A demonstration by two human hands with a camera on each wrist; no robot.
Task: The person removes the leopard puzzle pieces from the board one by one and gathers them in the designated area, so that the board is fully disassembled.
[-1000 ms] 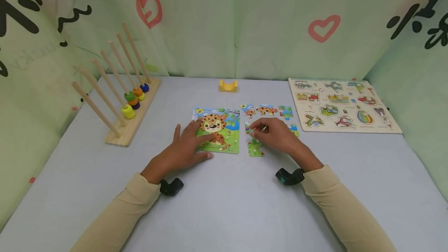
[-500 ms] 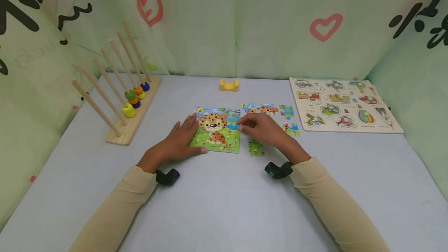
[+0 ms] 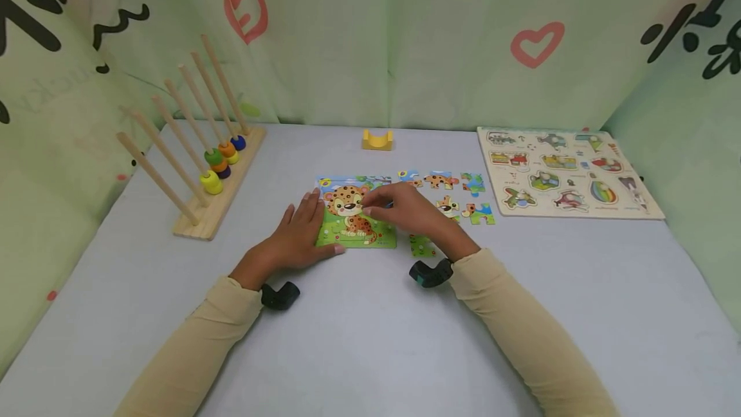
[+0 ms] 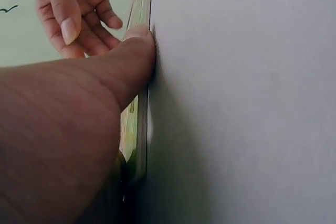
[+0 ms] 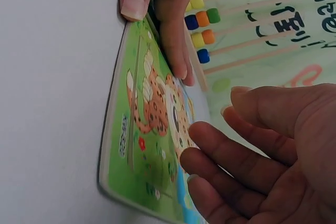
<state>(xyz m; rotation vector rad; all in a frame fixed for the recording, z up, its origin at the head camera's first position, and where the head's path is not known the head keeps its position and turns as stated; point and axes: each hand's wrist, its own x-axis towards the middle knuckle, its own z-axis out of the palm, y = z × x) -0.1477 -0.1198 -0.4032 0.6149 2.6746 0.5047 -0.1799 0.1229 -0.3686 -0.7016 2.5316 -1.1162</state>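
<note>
A square jigsaw board (image 3: 359, 237) with a leopard cub on green grass lies flat near the table's middle. My left hand (image 3: 295, 237) rests along its left side, fingers straight. In the left wrist view, the left thumb (image 4: 118, 64) lies along the board's edge. Above the board's right half hovers my right hand (image 3: 399, 208), fingers loosely bent. The right wrist view shows no piece between the right fingers (image 5: 226, 156). Loose puzzle pieces lie right of the board, among them a leopard-body piece (image 3: 441, 180) and a green piece (image 3: 422, 246); my right hand covers part of this group.
At the left stands a wooden peg rack (image 3: 217, 211) with several coloured beads. A yellow block (image 3: 377, 140) with a curved notch sits at the back. A pale picture board (image 3: 579, 208) lies at the back right. Curtains with writing and hearts surround the table.
My right hand has moved left from the loose pieces to over the leopard board. The left hand has slid slightly left, off the picture to the board's left side.
</note>
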